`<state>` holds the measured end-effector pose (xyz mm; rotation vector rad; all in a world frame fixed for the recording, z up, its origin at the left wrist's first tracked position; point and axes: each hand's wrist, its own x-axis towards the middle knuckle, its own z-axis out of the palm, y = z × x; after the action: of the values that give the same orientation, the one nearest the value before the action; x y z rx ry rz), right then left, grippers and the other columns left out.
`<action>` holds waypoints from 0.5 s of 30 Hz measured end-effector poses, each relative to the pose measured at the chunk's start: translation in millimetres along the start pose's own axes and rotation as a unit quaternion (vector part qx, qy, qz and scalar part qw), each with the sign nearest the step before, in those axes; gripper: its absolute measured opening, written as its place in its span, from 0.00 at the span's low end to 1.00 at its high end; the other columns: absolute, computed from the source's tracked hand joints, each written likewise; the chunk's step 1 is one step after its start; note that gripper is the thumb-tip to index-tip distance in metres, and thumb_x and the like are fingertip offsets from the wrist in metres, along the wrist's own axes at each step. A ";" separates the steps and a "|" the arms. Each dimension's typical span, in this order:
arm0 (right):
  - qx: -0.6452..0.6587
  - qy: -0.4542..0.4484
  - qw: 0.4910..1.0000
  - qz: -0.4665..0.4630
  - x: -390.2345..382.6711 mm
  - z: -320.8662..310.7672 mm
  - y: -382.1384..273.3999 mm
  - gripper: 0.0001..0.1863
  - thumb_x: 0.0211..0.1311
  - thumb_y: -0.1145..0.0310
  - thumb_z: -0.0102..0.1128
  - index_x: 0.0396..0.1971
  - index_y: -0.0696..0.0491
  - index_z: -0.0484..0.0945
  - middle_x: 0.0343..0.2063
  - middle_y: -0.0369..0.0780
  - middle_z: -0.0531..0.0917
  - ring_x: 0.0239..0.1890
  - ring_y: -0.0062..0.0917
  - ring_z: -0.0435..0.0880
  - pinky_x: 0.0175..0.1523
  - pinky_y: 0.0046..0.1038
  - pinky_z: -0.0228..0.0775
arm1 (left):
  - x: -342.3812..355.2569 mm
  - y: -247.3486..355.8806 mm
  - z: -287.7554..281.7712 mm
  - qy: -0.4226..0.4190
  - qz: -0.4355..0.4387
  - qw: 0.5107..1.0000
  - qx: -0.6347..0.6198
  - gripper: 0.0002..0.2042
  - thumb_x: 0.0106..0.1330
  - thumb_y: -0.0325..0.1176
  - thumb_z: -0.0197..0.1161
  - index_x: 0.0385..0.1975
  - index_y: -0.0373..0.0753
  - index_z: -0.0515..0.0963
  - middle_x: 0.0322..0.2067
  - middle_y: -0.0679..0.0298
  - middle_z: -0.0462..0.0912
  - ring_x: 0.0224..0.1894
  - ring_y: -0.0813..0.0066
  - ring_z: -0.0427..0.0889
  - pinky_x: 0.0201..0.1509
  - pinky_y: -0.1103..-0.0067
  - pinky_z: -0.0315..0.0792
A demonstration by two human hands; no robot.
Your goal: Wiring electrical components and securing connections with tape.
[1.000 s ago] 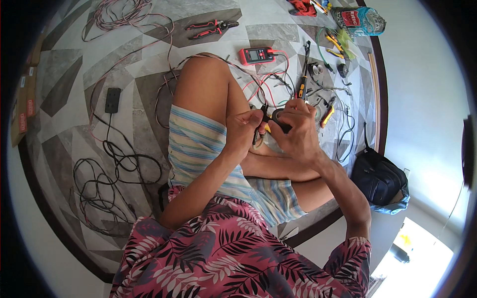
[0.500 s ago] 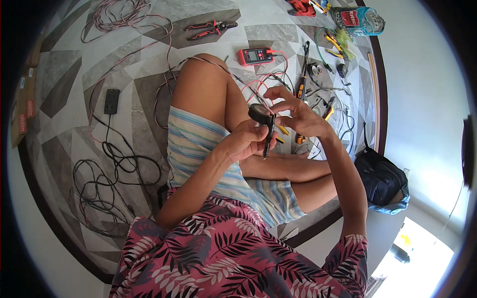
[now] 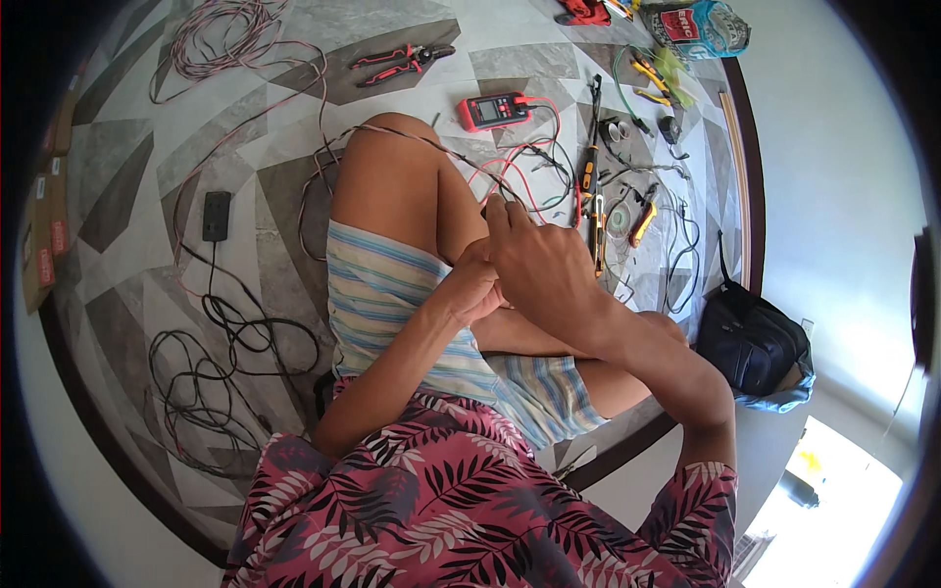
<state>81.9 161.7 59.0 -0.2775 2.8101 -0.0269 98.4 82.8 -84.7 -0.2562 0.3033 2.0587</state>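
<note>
My left hand (image 3: 470, 286) is closed in front of my raised knee, its fingertips largely hidden. Across it lies my right hand (image 3: 539, 263), back upward and fingers curled down. A small dark edge, apparently of a black tape roll (image 3: 486, 211), shows beside the right fingers; the rest of it is covered. A red-and-black twin cable (image 3: 431, 130) runs over my knee to the hands, where its end is out of sight. Beyond them a red multimeter (image 3: 495, 111) lies on the tiled floor with leads attached.
Red-handled pliers (image 3: 404, 64) and a coil of cable (image 3: 216, 39) lie far off. At left are a black socket block (image 3: 216, 216) and its tangled cord (image 3: 230, 333). A screwdriver (image 3: 589, 171), yellow-and-red pliers (image 3: 644, 218) and a black bag (image 3: 750, 343) are at right.
My right hand has swung left and down over my left hand. The black tape roll and the dark strip below it, both visible before, are now nearly all hidden.
</note>
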 end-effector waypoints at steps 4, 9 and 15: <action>0.057 -0.070 0.995 0.045 23.3 6.3 9.8 0.21 0.47 0.72 0.67 0.45 0.60 0.78 0.27 0.46 0.84 0.30 0.40 0.87 0.37 0.36 0.78 | 6.1 -12.5 -19.8 -0.017 0.046 0.998 -0.047 0.17 0.63 0.14 0.52 0.52 0.33 0.73 0.40 0.59 0.83 0.44 0.71 0.84 0.45 0.75 0.82; 0.280 0.043 0.959 0.004 1.4 -7.0 32.5 0.16 0.45 0.66 0.73 0.33 0.59 0.84 0.25 0.46 0.85 0.28 0.35 0.86 0.36 0.34 0.76 | 4.2 -6.7 -9.8 0.067 0.069 0.992 -0.087 0.16 0.64 0.13 0.51 0.50 0.30 0.75 0.42 0.58 0.83 0.43 0.74 0.84 0.40 0.79 0.79; 0.141 0.011 0.989 -0.042 -16.7 -11.1 63.6 0.15 0.49 0.59 0.71 0.22 0.56 0.82 0.23 0.40 0.82 0.38 0.37 0.76 0.49 0.37 0.66 | 1.7 -6.1 -25.2 -0.126 0.079 0.982 -0.119 0.15 0.71 0.21 0.55 0.57 0.28 0.73 0.38 0.64 0.78 0.39 0.78 0.80 0.42 0.79 0.77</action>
<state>82.0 227.1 71.6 -0.3295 2.7676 -0.4452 104.2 79.0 -109.7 -0.1142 -0.0815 2.2580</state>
